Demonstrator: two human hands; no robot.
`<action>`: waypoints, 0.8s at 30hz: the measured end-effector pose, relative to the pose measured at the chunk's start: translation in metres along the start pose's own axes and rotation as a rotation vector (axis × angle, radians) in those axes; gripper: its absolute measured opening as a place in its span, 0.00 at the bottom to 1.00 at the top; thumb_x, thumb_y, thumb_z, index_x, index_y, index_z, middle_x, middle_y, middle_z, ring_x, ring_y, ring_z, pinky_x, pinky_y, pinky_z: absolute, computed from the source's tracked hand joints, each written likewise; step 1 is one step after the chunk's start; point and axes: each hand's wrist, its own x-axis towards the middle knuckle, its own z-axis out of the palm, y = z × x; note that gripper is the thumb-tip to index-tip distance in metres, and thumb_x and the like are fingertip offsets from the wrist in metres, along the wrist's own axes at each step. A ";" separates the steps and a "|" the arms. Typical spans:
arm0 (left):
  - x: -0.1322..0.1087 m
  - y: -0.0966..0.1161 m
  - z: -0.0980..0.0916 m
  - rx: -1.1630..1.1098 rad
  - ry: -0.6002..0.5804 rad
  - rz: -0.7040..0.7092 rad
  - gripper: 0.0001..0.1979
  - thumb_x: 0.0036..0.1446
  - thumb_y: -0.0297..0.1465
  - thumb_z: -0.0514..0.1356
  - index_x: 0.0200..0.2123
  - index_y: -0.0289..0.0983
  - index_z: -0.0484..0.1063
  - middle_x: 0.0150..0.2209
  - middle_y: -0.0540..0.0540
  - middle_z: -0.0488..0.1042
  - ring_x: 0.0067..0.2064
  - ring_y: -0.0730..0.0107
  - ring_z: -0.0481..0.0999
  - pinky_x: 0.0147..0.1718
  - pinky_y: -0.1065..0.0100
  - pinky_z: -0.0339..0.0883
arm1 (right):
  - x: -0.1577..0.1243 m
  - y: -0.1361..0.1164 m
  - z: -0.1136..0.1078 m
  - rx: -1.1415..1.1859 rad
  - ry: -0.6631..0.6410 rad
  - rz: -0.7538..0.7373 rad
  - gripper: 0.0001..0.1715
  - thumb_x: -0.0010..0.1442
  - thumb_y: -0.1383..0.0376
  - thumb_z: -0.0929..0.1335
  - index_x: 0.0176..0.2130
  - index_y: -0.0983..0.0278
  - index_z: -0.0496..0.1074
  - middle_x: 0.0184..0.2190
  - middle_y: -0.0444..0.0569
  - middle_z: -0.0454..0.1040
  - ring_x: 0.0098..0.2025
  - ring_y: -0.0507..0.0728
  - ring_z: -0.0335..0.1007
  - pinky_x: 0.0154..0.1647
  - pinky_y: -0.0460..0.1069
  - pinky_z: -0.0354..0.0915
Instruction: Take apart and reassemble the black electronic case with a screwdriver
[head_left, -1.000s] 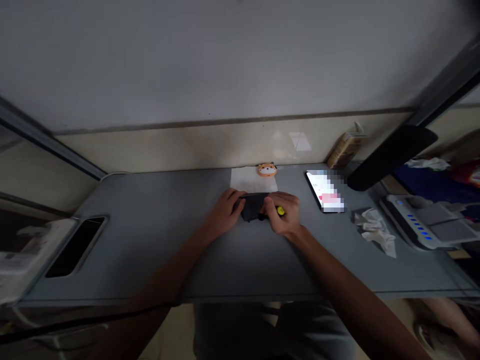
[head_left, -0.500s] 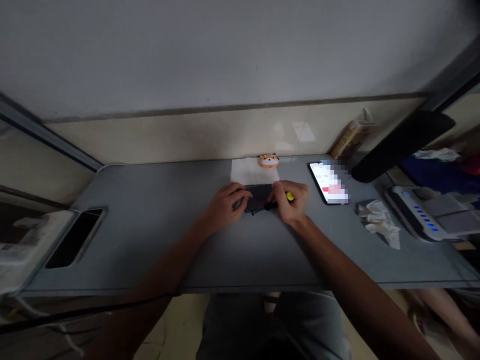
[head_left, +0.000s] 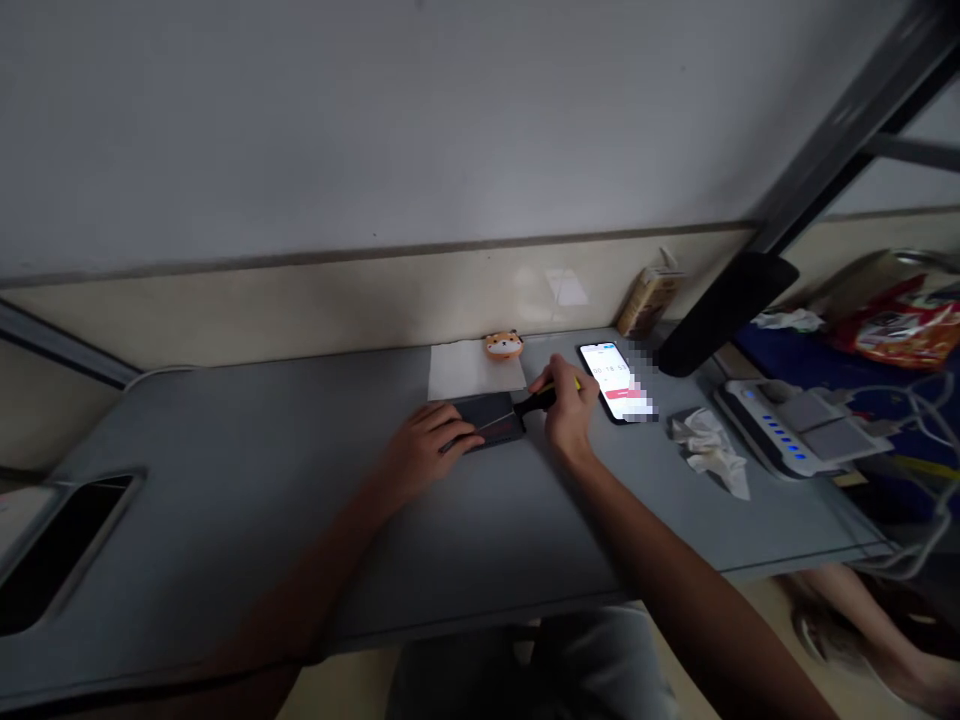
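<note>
On the grey desk (head_left: 255,470), a dark, flat rectangular device (head_left: 495,410) lies in front of me; its exact kind is unclear. My left hand (head_left: 429,442) grips its left end, the fingers over the top and covering that part. My right hand (head_left: 571,410) is closed around the black and yellow handle of a screwdriver (head_left: 534,402). The thin shaft points left and crosses over the device's upper face; whether the tip touches it I cannot tell. Behind the device lies a sheet of white paper (head_left: 459,370), with an orange and white animal-faced case (head_left: 503,346) at its back right.
Right of my hand lies a lit phone (head_left: 611,375) showing a timer, then crumpled tissue (head_left: 709,448) and a white device with blue lights (head_left: 784,440). A drink carton (head_left: 649,300) and black cylinder (head_left: 724,315) stand behind. A dark-screened phone (head_left: 64,550) lies far left.
The view has turned to the right. My right hand has drawn back from the device's right end, and the screwdriver's shaft now shows across it. My left hand still grips the left end.
</note>
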 end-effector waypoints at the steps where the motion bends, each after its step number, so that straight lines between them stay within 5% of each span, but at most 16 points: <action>1: 0.000 -0.002 0.000 0.009 -0.006 -0.012 0.11 0.70 0.36 0.58 0.35 0.40 0.77 0.31 0.49 0.77 0.35 0.69 0.76 0.41 0.65 0.72 | 0.001 0.001 0.000 0.003 0.010 0.020 0.32 0.59 0.44 0.63 0.14 0.60 0.67 0.13 0.44 0.64 0.19 0.52 0.60 0.24 0.49 0.58; 8: -0.009 -0.021 -0.004 0.020 -0.020 -0.176 0.18 0.71 0.42 0.54 0.34 0.44 0.80 0.30 0.49 0.79 0.33 0.67 0.76 0.39 0.64 0.72 | 0.012 0.016 0.001 0.039 0.102 0.178 0.31 0.55 0.42 0.62 0.14 0.60 0.66 0.13 0.43 0.62 0.19 0.52 0.57 0.24 0.50 0.56; 15: 0.001 -0.049 -0.003 0.034 0.167 -0.509 0.14 0.66 0.41 0.60 0.33 0.44 0.82 0.28 0.48 0.77 0.34 0.63 0.74 0.36 0.62 0.71 | 0.014 0.020 0.001 0.054 0.102 0.244 0.29 0.57 0.47 0.62 0.13 0.60 0.65 0.13 0.42 0.61 0.19 0.52 0.56 0.25 0.50 0.56; 24: 0.048 -0.074 0.021 0.094 -0.002 -0.558 0.07 0.56 0.36 0.70 0.27 0.41 0.82 0.26 0.48 0.70 0.37 0.61 0.73 0.44 0.57 0.70 | 0.015 0.016 -0.003 0.032 0.111 0.213 0.29 0.58 0.48 0.61 0.14 0.59 0.64 0.14 0.42 0.61 0.20 0.53 0.57 0.26 0.50 0.56</action>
